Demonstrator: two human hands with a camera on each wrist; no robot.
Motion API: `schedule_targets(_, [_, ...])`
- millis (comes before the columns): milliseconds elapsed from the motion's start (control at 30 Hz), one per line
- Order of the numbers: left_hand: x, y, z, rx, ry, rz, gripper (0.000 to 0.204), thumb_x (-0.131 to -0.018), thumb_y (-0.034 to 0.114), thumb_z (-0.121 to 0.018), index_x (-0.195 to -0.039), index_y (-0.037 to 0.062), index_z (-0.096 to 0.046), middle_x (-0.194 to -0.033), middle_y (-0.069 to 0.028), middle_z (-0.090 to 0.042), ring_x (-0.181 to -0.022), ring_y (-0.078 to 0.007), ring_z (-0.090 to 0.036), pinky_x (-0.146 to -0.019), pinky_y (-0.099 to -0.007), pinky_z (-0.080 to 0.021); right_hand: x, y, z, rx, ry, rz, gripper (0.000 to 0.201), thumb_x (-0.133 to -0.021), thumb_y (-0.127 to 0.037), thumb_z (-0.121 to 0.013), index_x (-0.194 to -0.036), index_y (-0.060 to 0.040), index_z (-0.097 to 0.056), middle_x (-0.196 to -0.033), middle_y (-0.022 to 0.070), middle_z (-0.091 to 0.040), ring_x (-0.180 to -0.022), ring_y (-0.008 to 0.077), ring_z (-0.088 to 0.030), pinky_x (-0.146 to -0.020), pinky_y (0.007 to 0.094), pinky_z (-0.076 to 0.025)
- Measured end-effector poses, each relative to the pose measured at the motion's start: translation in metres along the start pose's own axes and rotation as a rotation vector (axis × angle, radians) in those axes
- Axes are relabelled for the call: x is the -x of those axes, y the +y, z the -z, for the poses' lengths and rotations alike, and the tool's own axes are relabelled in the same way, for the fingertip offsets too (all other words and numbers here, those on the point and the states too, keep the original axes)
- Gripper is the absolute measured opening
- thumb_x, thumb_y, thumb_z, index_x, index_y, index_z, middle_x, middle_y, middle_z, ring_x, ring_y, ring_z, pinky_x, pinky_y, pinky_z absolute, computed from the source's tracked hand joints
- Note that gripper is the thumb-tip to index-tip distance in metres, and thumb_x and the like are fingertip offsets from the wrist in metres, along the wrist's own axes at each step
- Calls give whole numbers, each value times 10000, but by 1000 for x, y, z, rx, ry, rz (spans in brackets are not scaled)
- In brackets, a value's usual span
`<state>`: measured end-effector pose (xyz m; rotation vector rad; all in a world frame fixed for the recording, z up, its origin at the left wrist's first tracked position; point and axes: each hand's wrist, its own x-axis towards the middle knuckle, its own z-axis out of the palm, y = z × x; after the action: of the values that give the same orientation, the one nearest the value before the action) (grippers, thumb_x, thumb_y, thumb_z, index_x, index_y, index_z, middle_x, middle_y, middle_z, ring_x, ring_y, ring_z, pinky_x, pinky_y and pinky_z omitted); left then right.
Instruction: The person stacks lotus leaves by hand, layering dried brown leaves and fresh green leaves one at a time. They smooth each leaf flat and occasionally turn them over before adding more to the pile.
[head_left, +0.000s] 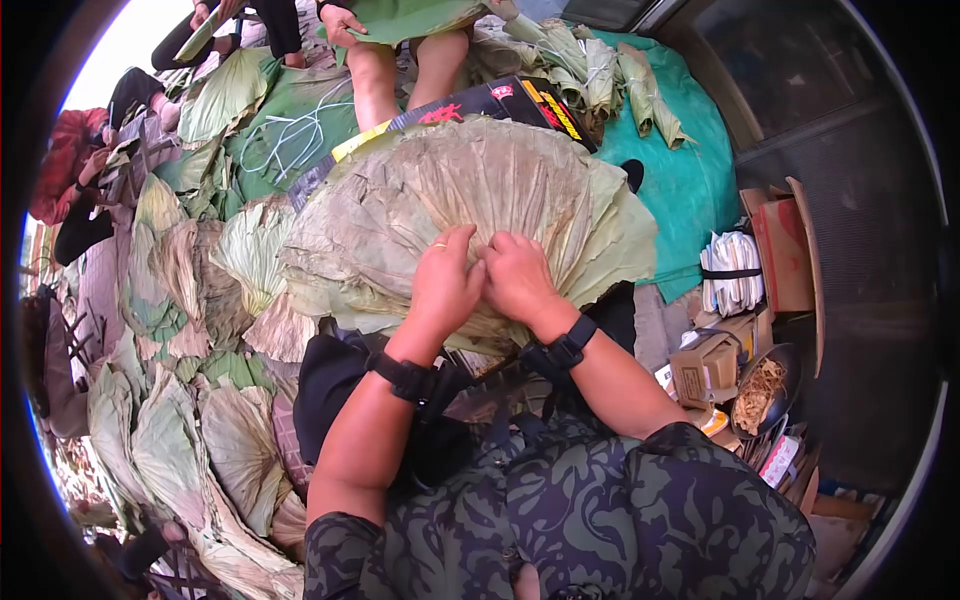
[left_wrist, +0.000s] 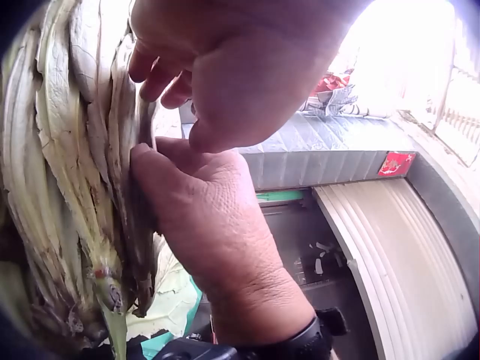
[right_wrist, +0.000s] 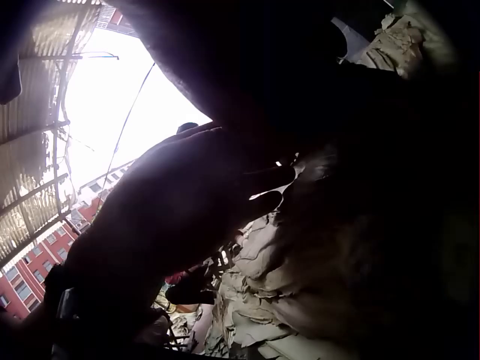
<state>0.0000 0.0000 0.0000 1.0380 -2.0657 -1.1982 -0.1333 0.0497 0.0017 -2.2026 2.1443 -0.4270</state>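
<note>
A broad, pale brown-green stack of dried lotus leaves point(head_left: 390, 195) spreads fan-like in front of the person's lap. My left hand point(head_left: 443, 288) and right hand point(head_left: 520, 278) meet at its near middle, thumbs close together, pinching the gathered leaf where the folds converge. From the left wrist, the left hand point(left_wrist: 232, 75) reaches in from above with curled fingers, while the right hand point(left_wrist: 214, 217) holds the brown folded edge from below. Layered leaf folds point(left_wrist: 56, 150) hang beside them. The right wrist view is mostly dark, its hand a silhouette.
More flattened leaves point(head_left: 235, 450) cover the ground at left. Behind the stack lies a black printed carton point(head_left: 510, 100); rolled leaf bundles point(head_left: 640, 90) rest on a green tarp point(head_left: 690, 190). Cardboard boxes point(head_left: 705, 370) and a bowl of shreds point(head_left: 760, 395) stand at right. Other people sit around.
</note>
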Motion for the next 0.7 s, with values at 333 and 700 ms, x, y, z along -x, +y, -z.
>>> schedule_targets(333, [-15,-15,0,-397,118,-69,445,-755,198,-612,-1153,17,-526,-1264,-227,-451,-1200,-392,-390,-979,-469,-318,11,5,-14,-184,110,62,158,-686,-205,-630,-789,-88,-610,-882,49,-538,-852,258,-498,-731,391,-399])
schedule_targets(700, [-16,-8,-10,-666,72,-153,393,-824,292,-549,-1139,57,-553,-1257,-158,-493,-1192,-385,-414,-991,-473,-297,15,14,-18,-207,101,79,202,-704,-192,-610,-870,-76,-608,-911,63,-545,-862,272,-496,-758,398,-411])
